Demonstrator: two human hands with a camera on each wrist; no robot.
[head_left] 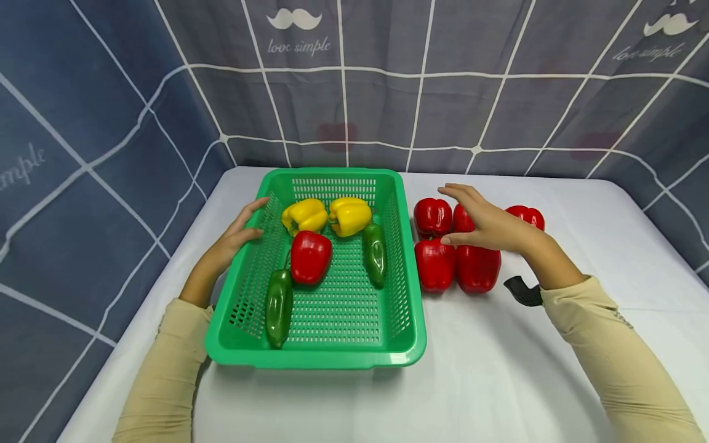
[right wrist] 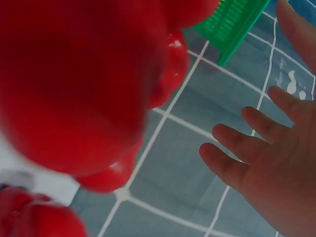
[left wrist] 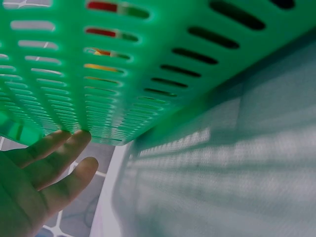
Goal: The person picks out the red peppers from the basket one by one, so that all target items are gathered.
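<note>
My left hand [head_left: 232, 237] is at the left rim of a green plastic basket [head_left: 316, 360], thumb and fingers spread. In the left wrist view its fairly straight fingers [left wrist: 59, 153] lie beside the slotted outer wall. Inside the basket lie two yellow bell peppers [head_left: 350, 216], one red bell pepper [head_left: 311, 258] and two green peppers [head_left: 279, 307]. Over a group of red bell peppers [head_left: 436, 266] to the basket's right hovers my right hand [head_left: 487, 224], its fingers extended and nothing in its grasp. The right wrist view shows that hand's bare palm [right wrist: 281, 163] beside large red peppers [right wrist: 74, 89].
A white cloth [head_left: 471, 369] covers the table. Dark checked curtains [head_left: 376, 104] with white lines stand behind it and at both sides. Another red bell pepper [head_left: 528, 215] sits behind my right wrist, which has a black strap [head_left: 523, 291] by the cuff.
</note>
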